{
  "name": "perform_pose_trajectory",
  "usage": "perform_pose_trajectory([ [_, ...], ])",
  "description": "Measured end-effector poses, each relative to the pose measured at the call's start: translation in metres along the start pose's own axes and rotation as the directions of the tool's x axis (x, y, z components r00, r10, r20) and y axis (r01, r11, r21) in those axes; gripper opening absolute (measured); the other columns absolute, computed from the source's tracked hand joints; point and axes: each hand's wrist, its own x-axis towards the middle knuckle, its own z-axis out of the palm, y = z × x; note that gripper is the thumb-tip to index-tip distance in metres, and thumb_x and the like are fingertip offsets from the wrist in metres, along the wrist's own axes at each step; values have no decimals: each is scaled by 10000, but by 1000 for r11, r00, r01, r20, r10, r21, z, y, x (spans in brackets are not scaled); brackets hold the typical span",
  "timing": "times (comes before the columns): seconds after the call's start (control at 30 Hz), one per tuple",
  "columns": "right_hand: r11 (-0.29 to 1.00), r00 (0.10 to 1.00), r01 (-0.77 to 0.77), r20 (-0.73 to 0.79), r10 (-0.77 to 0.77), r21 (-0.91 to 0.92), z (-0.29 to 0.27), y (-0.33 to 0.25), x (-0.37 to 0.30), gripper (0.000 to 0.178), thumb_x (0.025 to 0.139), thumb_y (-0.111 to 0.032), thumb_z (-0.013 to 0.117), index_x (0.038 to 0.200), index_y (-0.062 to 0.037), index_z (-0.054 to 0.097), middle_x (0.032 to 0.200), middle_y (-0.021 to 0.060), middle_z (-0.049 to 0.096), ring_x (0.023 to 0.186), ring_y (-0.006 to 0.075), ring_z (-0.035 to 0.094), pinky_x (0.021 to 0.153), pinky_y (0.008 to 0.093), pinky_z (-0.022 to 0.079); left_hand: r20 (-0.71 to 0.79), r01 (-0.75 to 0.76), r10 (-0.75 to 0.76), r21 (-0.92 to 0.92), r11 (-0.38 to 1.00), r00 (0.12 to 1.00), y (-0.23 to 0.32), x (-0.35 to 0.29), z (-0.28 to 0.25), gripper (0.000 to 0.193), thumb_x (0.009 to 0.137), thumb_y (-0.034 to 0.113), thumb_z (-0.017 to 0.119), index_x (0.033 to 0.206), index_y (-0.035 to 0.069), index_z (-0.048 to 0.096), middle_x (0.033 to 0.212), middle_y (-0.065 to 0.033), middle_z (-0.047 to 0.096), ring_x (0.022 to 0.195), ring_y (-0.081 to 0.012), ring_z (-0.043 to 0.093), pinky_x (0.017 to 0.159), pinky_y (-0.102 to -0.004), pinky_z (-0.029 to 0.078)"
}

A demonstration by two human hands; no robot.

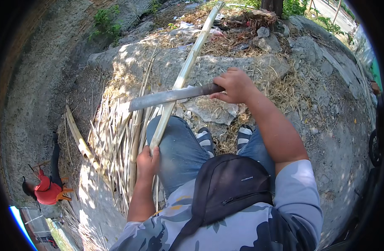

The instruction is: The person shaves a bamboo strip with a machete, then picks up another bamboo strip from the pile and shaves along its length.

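My left hand (148,161) is closed round the near end of a long, pale split bamboo strip (191,62), beside my left knee. The strip slants away over the knee toward the far rocks. In my right hand (234,85) is the dark handle of a machete (171,97). Its broad grey blade points left and lies across the strip, a little beyond the knee. Whether the edge cuts into the strip cannot be made out.
Many thin split bamboo strips (112,142) lie heaped to my left, with a curved bamboo piece (81,144) beyond them. Rocky ground (254,65) with dry shavings rises ahead. At the far left a person in red (48,190) sits on an orange stool (67,193).
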Motion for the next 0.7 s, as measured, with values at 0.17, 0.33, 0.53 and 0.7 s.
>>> perform_pose_trajectory([
  [0.17, 828, 820, -560, -124, 558, 29, -3, 39, -14, 530, 891, -626, 658, 858, -97, 660, 786, 146, 710, 776, 378, 704, 735, 507, 538, 42, 33, -36, 65, 997, 998, 18, 12, 2, 452, 960, 417, 655, 805, -1, 587, 654, -227, 580, 594, -402, 600, 584, -462, 476],
  [0.33, 866, 860, -500, -118, 496, 2, -8, 17, -13, 540, 906, -640, 629, 851, -104, 660, 738, 130, 700, 717, 360, 698, 687, 499, 533, 27, -25, 24, 43, 999, 999, 2, 6, 1, 448, 981, 429, 613, 851, 1, 605, 672, -228, 603, 611, -408, 616, 592, -476, 476],
  [0.53, 998, 998, -29, -61, 25, -58, 8, -21, 3, 495, 871, -614, 677, 843, -122, 633, 708, 69, 658, 684, 298, 650, 775, 395, 499, 15, -20, 19, 51, 999, 1000, 0, 8, 6, 445, 963, 423, 629, 833, 1, 581, 678, -240, 601, 621, -437, 615, 595, -488, 482],
  [0.7, 998, 987, 59, -145, -62, -24, 9, 1, 4, 481, 832, -596, 724, 877, -122, 656, 734, 81, 667, 703, 301, 653, 815, 392, 497, 9, 1, -1, -18, 1000, 1000, 1, 4, 1, 448, 950, 408, 648, 799, -7, 569, 657, -238, 587, 603, -439, 595, 589, -489, 474],
])
